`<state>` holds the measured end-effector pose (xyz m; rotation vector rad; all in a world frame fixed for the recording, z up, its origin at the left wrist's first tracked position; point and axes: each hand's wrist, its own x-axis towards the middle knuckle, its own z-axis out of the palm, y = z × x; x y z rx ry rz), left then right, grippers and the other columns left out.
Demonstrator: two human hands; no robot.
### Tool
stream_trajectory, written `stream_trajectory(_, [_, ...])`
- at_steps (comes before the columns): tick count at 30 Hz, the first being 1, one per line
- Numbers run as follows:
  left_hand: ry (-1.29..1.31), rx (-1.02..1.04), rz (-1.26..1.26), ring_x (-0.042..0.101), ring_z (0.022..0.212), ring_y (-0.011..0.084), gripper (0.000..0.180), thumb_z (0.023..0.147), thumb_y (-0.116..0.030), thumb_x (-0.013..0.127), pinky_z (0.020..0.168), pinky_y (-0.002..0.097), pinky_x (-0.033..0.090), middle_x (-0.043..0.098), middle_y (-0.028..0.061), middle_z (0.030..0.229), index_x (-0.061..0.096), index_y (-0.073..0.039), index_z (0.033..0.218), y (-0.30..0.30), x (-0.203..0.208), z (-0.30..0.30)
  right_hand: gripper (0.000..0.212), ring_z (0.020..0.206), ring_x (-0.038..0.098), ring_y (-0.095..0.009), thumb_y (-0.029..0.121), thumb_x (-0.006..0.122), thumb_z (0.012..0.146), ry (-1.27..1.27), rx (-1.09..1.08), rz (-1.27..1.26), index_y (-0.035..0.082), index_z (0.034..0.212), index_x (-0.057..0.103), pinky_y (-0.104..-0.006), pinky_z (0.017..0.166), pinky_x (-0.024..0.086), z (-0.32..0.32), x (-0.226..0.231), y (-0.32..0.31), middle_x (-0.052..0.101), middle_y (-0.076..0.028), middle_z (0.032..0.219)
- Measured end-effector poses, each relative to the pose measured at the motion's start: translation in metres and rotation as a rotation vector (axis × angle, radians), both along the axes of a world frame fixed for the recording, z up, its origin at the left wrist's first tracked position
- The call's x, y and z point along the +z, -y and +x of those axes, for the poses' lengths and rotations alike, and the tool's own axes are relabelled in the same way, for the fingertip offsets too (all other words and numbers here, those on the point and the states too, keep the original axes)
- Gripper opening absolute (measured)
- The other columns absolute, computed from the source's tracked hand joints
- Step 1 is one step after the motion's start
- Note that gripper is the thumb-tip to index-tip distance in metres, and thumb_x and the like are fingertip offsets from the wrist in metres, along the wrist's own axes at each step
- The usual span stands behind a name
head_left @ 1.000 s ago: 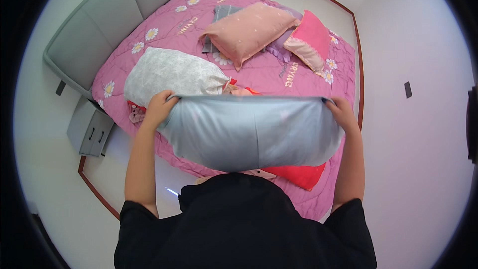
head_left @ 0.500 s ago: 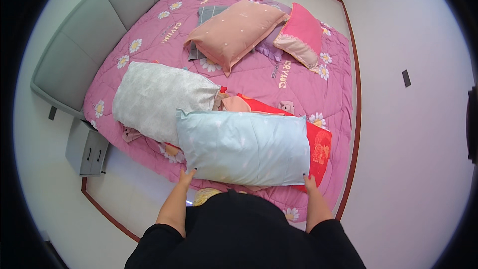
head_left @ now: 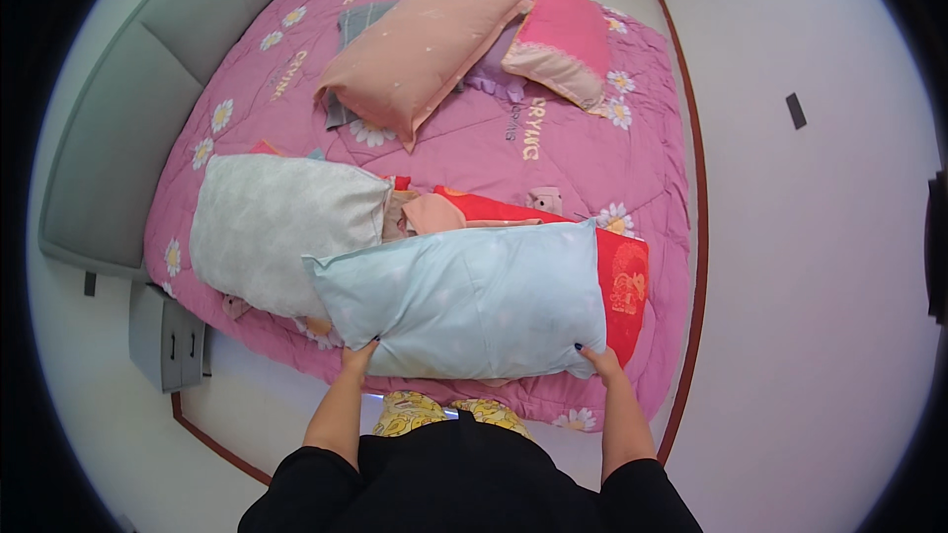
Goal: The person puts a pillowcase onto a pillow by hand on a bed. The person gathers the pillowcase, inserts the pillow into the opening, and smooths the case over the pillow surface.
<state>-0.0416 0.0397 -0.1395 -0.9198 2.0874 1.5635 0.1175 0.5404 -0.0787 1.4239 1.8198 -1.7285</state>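
A light blue pillow [head_left: 464, 306] lies lengthwise across the near side of the bed, wrinkled toward its left end. My left hand [head_left: 357, 357] grips its lower left edge, thumb on top and fingers tucked out of sight. At the lower right corner, my right hand [head_left: 600, 362] pinches the cloth the same way. Partly covered by the blue pillow is a red cloth [head_left: 624, 281] with a gold-orange pattern. A grey-white pillow [head_left: 281, 227] touches its left end. Peach-coloured fabric [head_left: 434, 214] shows between and behind the two.
A pink daisy-print quilt [head_left: 434, 170] covers the bed. On its far side, a peach pillow [head_left: 420, 59] overlaps a grey piece and a purple ruffled one, beside a bright pink pillow [head_left: 565, 25]. The grey headboard [head_left: 118, 138] stands left, near a small bedside cabinet [head_left: 166, 341].
My hands have shifted the blue pillow slightly, and its cloth has creased near my left hand. My right hand has moved inward. The view has also shifted, so the bed sits further left.
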Motion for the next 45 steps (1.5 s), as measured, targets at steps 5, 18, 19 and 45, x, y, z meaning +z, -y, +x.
stream_trajectory(5, [0.036,-0.132,-0.099,0.052,0.104,0.0237,0.072,0.059,-0.021,0.079,0.086,0.0299,0.040,0.054,0.0137,0.116,0.046,0.003,0.118,0.011,0.032,-0.007,0.038,0.096,0.057,-0.020,0.009,0.063,0.075,-0.132,0.045,-0.174,-0.001,0.111,0.056,-0.0320,0.084,0.043,0.015,0.048,0.000,0.060,-0.010,0.105])
stream_trajectory(18, [-0.068,-0.595,-0.632,0.056,0.095,0.0260,0.065,0.068,-0.028,0.072,0.080,0.0329,0.045,0.057,0.0192,0.106,0.044,0.008,0.115,0.007,0.093,-0.086,0.023,0.066,0.050,-0.005,0.006,0.061,0.076,-1.092,-0.091,-0.350,0.014,0.071,0.039,-0.0148,0.063,0.040,-0.131,0.357,0.127,0.052,0.004,0.070])
stream_trajectory(19, [-0.291,-0.645,-0.502,0.055,0.098,0.0261,0.065,0.070,-0.028,0.070,0.083,0.0335,0.044,0.055,0.0191,0.108,0.041,0.006,0.117,-0.006,0.101,-0.092,0.023,0.065,0.048,-0.004,0.008,0.058,0.081,-1.210,0.087,-0.561,0.014,0.071,0.039,-0.0145,0.060,0.038,-0.144,0.328,0.114,0.051,0.004,0.070])
stream_trajectory(45, [-0.717,-0.088,0.656,0.055,0.090,0.0224,0.047,0.066,0.001,0.068,0.080,0.0321,0.045,0.058,0.0123,0.103,0.052,0.002,0.110,-0.097,0.387,-0.048,0.042,0.094,0.051,-0.016,0.024,0.057,0.083,-0.848,0.009,0.365,0.005,0.117,0.041,-0.0261,0.075,0.042,-0.135,0.158,0.066,0.050,-0.008,0.106])
